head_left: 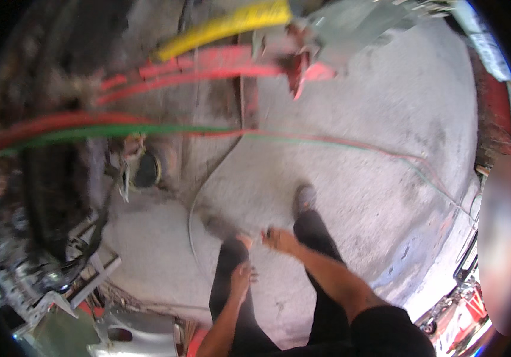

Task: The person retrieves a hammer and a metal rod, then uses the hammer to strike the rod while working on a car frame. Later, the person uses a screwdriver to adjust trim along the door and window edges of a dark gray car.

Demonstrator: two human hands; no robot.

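My left hand (243, 277) hangs in front of my left leg, its fingers loosely bent and a little apart, with nothing seen in it. Ahead and to its right, my right hand (278, 239) reaches in between my legs with the fingers closed. A small dark spot shows at those fingertips; blur hides what it is. Both hands are above the concrete floor (362, 190), apart from each other. Beyond them a paired red and green hose (285, 137) stretches across the view, touched by neither hand.
Past the hose lies a red metal bar (208, 72), with a yellow strip (225, 28) behind it. A thin grey cable (192, 220) curves over the floor at left. Silver metal panels (139, 334) and dark machine parts (53, 196) crowd the left side. Red parts (466, 309) stand at lower right.
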